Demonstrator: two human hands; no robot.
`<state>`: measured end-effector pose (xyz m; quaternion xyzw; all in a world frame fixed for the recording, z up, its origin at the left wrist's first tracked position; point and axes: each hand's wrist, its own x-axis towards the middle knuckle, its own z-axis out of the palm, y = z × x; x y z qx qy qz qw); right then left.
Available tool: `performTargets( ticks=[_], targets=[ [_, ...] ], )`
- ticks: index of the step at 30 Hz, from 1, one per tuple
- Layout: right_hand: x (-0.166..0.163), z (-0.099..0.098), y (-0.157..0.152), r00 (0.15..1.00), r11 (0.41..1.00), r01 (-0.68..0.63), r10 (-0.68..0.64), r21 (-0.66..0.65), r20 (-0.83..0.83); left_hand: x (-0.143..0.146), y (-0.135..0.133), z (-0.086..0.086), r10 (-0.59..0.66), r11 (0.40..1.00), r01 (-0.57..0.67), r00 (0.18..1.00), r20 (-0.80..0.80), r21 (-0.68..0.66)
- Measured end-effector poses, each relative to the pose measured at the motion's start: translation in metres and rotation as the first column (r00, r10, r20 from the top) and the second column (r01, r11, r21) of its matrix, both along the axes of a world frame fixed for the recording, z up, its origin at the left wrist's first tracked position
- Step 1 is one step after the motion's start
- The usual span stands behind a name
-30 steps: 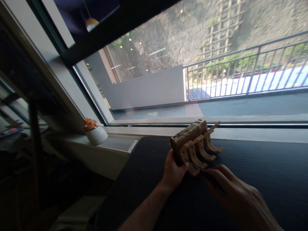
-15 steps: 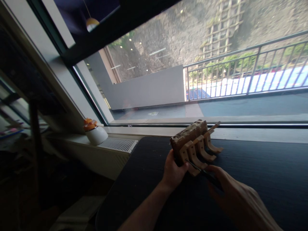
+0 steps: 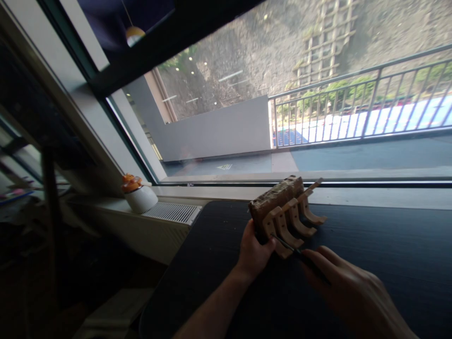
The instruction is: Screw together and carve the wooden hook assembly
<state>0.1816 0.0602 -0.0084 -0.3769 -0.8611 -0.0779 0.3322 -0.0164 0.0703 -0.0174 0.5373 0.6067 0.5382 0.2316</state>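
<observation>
A wooden rack [image 3: 282,213] with a rough, bark-like top edge and several pale curved hooks [image 3: 288,230] is tilted above the dark table. My left hand [image 3: 254,252] grips its near left end, with the thumb against the nearest hook. My right hand [image 3: 339,273] is closed around the dark handle of a screwdriver [image 3: 295,252]. The thin shaft points up and left, and its tip meets the nearest hook close to my left thumb. Whether the tip sits in a screw or a hole is too small to tell.
The dark table [image 3: 388,245] runs along a window sill [image 3: 353,197]. To the left, a white pot with an orange top [image 3: 140,197] stands beside a white vent grille [image 3: 173,213]. Beyond the glass is a railing [image 3: 328,110].
My right hand has shifted slightly, its fingers turning over the screwdriver handle. The rack and my left hand stay almost where they were.
</observation>
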Motion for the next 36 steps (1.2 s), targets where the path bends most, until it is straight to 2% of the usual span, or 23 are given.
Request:
performTargets(
  ticks=[7, 11, 18, 29, 36],
  targets=[
    [-0.0054, -0.0044, 0.0012, 0.999, 0.998, 0.034, -0.032, 0.047, -0.043, 0.0000, 0.0013, -0.0015, -0.010, 1.000, 0.010, 1.000, 0.004, 0.000],
    [-0.0062, -0.0055, 0.0019, 0.993, 0.997, 0.069, -0.067, 0.022, -0.095, -0.0002, 0.0017, -0.0026, -0.001, 1.000, 0.001, 1.000, 0.006, 0.000],
    [-0.0049, 0.0031, -0.0007, 0.995, 0.999, -0.002, 0.006, 0.041, -0.095, -0.0004, 0.0023, -0.0023, 0.000, 1.000, 0.000, 1.000, 0.009, -0.006],
    [0.0008, -0.0042, -0.0001, 0.999, 0.998, -0.004, 0.001, -0.062, -0.043, -0.0020, 0.0022, -0.0066, -0.007, 1.000, 0.007, 1.000, -0.004, -0.006],
    [0.0000, -0.0001, 0.0020, 0.999, 0.999, 0.034, -0.034, 0.012, 0.014, -0.0005, 0.0030, -0.0041, -0.014, 1.000, 0.014, 1.000, 0.021, -0.009]
  ],
)
